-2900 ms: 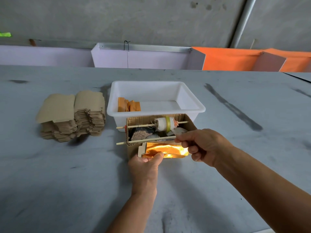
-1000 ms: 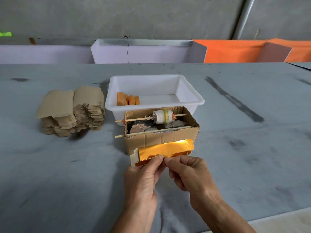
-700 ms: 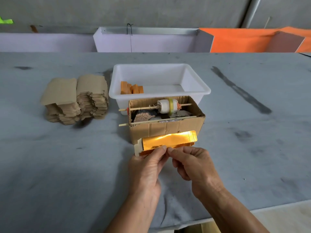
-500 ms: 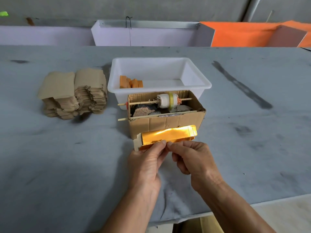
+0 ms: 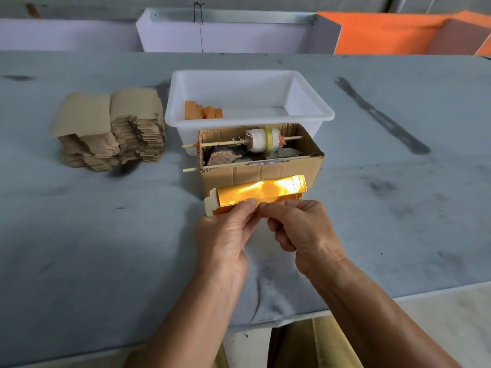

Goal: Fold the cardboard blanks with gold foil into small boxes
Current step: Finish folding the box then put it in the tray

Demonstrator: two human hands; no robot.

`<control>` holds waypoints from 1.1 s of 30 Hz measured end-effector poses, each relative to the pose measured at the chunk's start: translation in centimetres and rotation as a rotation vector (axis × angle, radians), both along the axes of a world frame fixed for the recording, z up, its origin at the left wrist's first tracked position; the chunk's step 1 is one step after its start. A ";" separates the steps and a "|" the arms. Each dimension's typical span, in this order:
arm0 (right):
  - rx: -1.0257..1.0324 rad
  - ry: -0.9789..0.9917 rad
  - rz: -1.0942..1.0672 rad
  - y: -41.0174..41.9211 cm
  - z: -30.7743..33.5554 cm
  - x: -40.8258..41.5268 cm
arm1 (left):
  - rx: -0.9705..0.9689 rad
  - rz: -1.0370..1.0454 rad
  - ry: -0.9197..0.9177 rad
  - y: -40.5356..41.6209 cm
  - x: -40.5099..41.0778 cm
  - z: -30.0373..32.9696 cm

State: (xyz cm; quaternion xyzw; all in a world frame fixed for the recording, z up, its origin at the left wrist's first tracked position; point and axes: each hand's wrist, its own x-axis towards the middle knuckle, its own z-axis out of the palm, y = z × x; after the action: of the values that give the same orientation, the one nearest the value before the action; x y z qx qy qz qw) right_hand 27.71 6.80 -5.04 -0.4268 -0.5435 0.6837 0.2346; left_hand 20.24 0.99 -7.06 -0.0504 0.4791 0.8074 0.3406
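Head view. I see a grey table (image 5: 79, 248) scuffed with dark marks; its near edge runs across the bottom, with pale floor showing below right. Behind the far edge stand white (image 5: 225, 35) and orange (image 5: 393, 33) panels against a concrete wall. My left hand (image 5: 225, 235) and right hand (image 5: 303, 229) meet at centre, each pinching the near edge of one foil blank (image 5: 261, 191) between thumb and fingertips; the blank is held just above the table, in front of a carton (image 5: 263, 171), whether touching it I cannot tell. The carton holds a spool (image 5: 261, 140) on a stick. A white tub (image 5: 310, 112) just behind it contains orange boxes (image 5: 203, 112). A stack of blanks (image 5: 111, 128) lies well to the left. Bare table extends to both sides of my hands.
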 end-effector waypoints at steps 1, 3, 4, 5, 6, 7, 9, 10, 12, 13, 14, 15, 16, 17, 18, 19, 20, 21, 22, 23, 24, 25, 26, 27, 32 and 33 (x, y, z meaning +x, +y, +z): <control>-0.002 -0.002 -0.002 0.0 0.0 0.0 | 0.000 0.000 0.003 -0.1 0.0 0.0; -0.005 -0.006 -0.003 0.1 0.0 -0.1 | -0.002 0.002 0.006 -0.1 0.0 0.0; -0.006 -0.006 -0.002 0.1 0.0 -0.1 | -0.006 0.003 0.006 -0.1 0.0 0.0; -0.007 -0.005 -0.001 0.1 0.0 -0.1 | -0.010 0.005 0.007 -0.1 0.1 0.0; -0.007 -0.004 0.000 0.1 0.0 -0.1 | -0.012 0.006 0.009 -0.1 0.1 0.1; -0.007 -0.006 0.001 0.1 0.0 -0.1 | -0.013 0.007 0.013 -0.1 0.0 0.1; -0.006 -0.014 0.006 0.1 0.0 -0.1 | -0.008 0.008 0.027 -0.1 0.0 0.1; -0.005 -0.016 0.010 0.1 0.1 -0.1 | -0.006 0.008 0.034 -0.2 0.0 0.1; -0.002 -0.024 0.019 0.2 0.1 -0.1 | -0.010 0.003 0.051 -0.3 0.0 0.0; 0.001 -0.031 0.022 0.2 0.1 -0.1 | -0.014 -0.002 0.061 -0.3 -0.1 -0.1; 0.005 -0.040 0.024 0.3 0.1 0.0 | -0.017 -0.006 0.070 -0.3 -0.1 -0.1; 0.007 -0.051 0.025 0.4 0.1 0.0 | -0.020 -0.011 0.078 -0.3 -0.1 -0.1; 0.008 -0.063 0.026 0.5 0.2 0.0 | -0.023 -0.017 0.085 -0.3 -0.1 -0.1; 0.006 -0.076 0.030 0.5 0.2 0.0 | -0.027 -0.024 0.093 -0.3 -0.2 -0.2; 0.001 -0.090 0.035 0.6 0.3 0.0 | -0.028 -0.030 0.098 -0.3 -0.2 -0.2; -0.004 -0.103 0.039 0.6 0.3 0.0 | -0.025 -0.036 0.100 -0.3 -0.1 -0.2; -0.007 -0.112 0.042 0.6 0.4 0.0 | -0.018 -0.042 0.095 -0.2 -0.1 -0.2; -0.007 -0.118 0.042 0.6 0.4 0.0 | -0.012 -0.049 0.087 -0.2 -0.1 -0.3; -0.007 -0.122 0.040 0.6 0.5 0.0 | -0.004 -0.057 0.076 -0.2 -0.1 -0.3; -0.006 -0.125 0.037 0.6 0.5 0.0 | 0.001 -0.064 0.068 -0.2 0.0 -0.4; -0.007 -0.128 0.035 0.7 0.5 0.0 | 0.008 -0.069 0.058 -0.2 0.0 -0.3; -0.008 -0.131 0.035 0.7 0.5 -0.1 | 0.011 -0.072 0.052 -0.2 0.1 -0.3; -0.009 -0.134 0.035 0.7 0.5 -0.1 | 0.013 -0.072 0.042 -0.2 0.1 -0.2; -0.008 -0.138 0.037 0.7 0.4 -0.2 | 0.006 -0.065 0.030 -0.1 0.2 -0.2; -0.013 -0.132 0.057 0.5 0.0 -0.2 | -0.081 -0.054 -0.085 0.5 0.5 -0.2; -0.015 -0.123 0.060 0.4 -0.1 -0.2 | -0.086 -0.052 -0.105 0.5 0.4 -0.2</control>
State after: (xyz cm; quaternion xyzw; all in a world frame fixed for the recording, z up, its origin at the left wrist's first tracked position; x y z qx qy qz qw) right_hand 27.54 7.25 -5.12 -0.4531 -0.5646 0.6668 0.1769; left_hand 20.68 1.52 -7.24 -0.0949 0.4962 0.7731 0.3836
